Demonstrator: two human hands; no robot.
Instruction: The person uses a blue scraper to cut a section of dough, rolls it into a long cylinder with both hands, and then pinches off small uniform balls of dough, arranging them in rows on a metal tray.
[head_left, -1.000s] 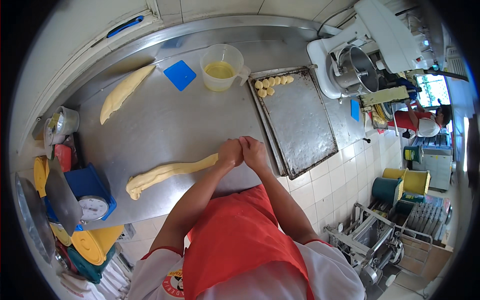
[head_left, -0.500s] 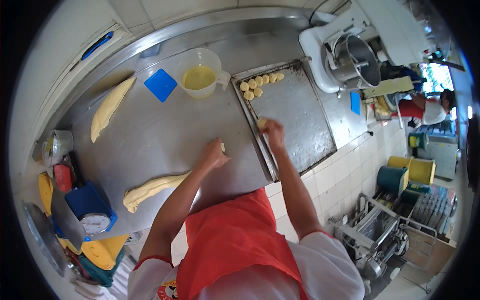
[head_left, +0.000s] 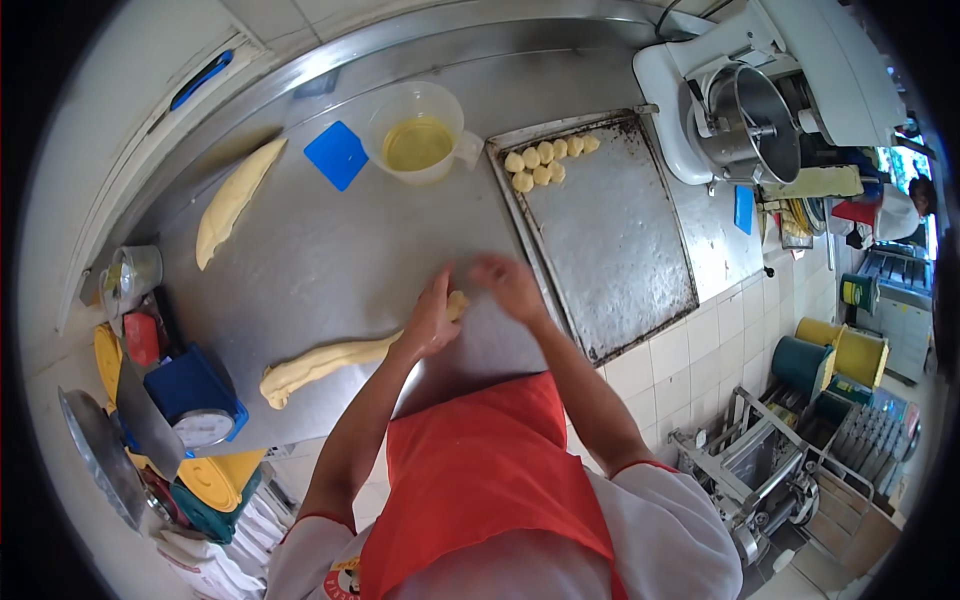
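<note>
A long rope of pale dough [head_left: 335,366] lies on the steel table, its right end running under my left hand [head_left: 434,318]. My left hand is closed around that end, and a bit of dough [head_left: 457,303] pokes out beside the fingers. Just to the right, my right hand [head_left: 510,290] hangs over the table near the dough end. Its fingers are smeared by motion, so whether they hold anything does not show. On the metal baking tray [head_left: 615,240], small dough balls [head_left: 541,175] sit in two rows at the far left corner.
A larger dough piece [head_left: 236,205] lies at the far left. Beyond my hands stand a jug of yellow liquid [head_left: 418,145] and a blue scraper [head_left: 337,156]. A mixer [head_left: 745,130] is at the back right, a blue scale [head_left: 195,400] at the left.
My right hand has left the tray and come back beside my left hand. One more dough ball sits in the tray's second row. My view has shifted slightly.
</note>
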